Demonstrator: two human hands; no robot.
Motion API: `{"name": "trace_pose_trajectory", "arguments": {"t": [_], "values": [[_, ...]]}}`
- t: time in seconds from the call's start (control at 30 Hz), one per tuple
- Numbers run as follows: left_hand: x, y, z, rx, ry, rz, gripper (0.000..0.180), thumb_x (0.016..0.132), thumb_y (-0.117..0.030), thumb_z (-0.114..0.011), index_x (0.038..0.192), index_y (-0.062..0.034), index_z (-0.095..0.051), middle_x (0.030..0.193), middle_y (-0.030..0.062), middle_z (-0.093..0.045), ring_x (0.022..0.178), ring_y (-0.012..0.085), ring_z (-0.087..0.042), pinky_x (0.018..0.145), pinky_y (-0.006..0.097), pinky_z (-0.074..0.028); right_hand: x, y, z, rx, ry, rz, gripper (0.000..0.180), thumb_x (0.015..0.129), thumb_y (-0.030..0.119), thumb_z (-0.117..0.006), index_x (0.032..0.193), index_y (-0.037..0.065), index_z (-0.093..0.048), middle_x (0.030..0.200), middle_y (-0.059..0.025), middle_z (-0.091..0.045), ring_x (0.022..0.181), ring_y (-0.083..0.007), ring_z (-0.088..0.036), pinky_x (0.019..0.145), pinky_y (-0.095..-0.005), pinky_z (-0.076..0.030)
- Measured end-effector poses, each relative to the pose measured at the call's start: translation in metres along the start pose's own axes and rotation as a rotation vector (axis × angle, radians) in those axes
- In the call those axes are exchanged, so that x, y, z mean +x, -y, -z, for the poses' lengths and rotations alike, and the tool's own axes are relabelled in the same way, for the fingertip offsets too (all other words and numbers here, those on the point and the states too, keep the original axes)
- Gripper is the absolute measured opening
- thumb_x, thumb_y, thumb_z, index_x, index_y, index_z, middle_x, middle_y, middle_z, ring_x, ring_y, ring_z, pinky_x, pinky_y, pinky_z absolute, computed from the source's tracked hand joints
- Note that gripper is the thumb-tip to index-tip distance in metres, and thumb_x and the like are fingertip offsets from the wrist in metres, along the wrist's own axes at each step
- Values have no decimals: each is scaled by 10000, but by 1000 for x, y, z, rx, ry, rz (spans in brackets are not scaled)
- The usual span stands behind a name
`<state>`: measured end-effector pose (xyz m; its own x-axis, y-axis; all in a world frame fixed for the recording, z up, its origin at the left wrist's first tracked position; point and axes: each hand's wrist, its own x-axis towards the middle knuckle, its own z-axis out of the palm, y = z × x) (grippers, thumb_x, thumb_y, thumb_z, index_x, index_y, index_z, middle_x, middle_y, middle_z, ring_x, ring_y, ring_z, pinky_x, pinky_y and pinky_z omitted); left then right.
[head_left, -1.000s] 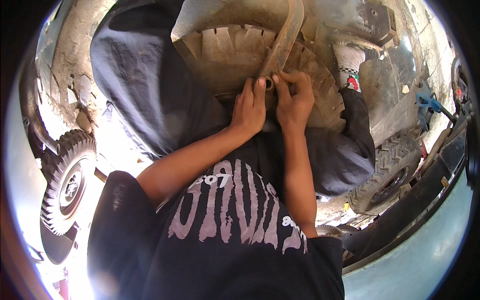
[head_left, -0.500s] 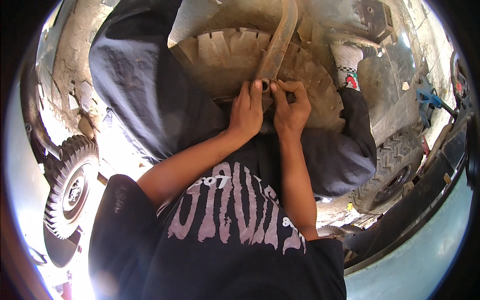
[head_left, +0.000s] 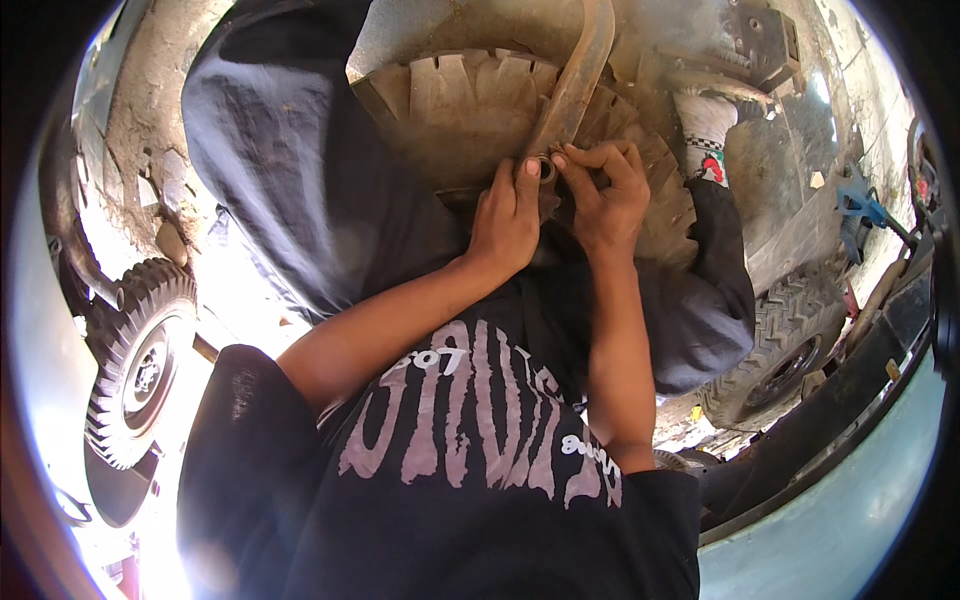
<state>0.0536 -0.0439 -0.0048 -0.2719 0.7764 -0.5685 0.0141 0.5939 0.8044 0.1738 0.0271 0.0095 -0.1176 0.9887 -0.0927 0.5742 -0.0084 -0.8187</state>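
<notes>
A rusty, curved flat metal bar [head_left: 575,85] runs down from the top of the view toward my hands. At its near end sits a round eye with a ring-shaped bushing [head_left: 546,170]. My left hand [head_left: 505,222] grips this end, its thumb pressed beside the eye. On the other side, my right hand [head_left: 608,205] is closed in a pinch at the eye's upper right edge. Whatever small piece lies between its thumb and forefinger is too small to make out. Beneath the bar lies a worn, dusty tire [head_left: 470,105] with a chunky tread.
My bent legs in dark trousers flank the tire. A wheel with a pale rim [head_left: 145,375] stands at the left, and another treaded wheel [head_left: 785,345] at the right. A blue tool-like object [head_left: 862,203] lies far right, near a metal block [head_left: 765,45] and a light blue panel [head_left: 830,500].
My right hand has shifted slightly right and up, its thumb and forefinger drawn away from the eye's face. The bar's end and my left hand have moved a little right.
</notes>
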Motion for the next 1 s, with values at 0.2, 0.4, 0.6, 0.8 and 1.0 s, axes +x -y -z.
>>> {"name": "trace_pose_trajectory", "arguments": {"t": [0.2,0.4,0.6,0.8,1.0], "values": [[2,3,-3,52,-63,-57,591,1152,-521,-380,1180,40,-567,1076,382,-676,1067,611,-614,905,616,-469,37,11,-3,-96,176,236,189,783,174,-921,931,107,-825,938,-89,-668,863,-299,-691,763,-420,-550],[2,7,1,8,-10,-17,596,1152,-519,-379,1189,42,-574,1056,369,-683,1046,599,-623,905,610,-471,49,-2,26,-126,356,266,194,780,126,-913,951,85,-830,929,-86,-659,867,-270,-669,797,-387,-535],[4,2,1,12,-42,-91,593,1158,-512,-365,1160,39,-585,1019,365,-686,1028,600,-624,899,610,-473,65,5,12,-57,444,354,187,781,116,-910,949,100,-828,926,-74,-662,861,-267,-672,790,-395,-538],[4,10,2,47,-21,-84,606,1161,-506,-361,1161,58,-583,1016,372,-682,1034,598,-624,899,610,-471,64,3,21,-128,483,311,174,790,141,-898,940,107,-815,936,-70,-676,870,-288,-685,790,-406,-541],[4,6,2,25,-26,-99,613,1160,-511,-354,1216,55,-584,1046,365,-690,1061,596,-626,917,614,-467,70,11,17,-104,507,337,154,801,230,-886,910,155,-806,910,-67,-668,890,-318,-696,784,-423,-541]]}}
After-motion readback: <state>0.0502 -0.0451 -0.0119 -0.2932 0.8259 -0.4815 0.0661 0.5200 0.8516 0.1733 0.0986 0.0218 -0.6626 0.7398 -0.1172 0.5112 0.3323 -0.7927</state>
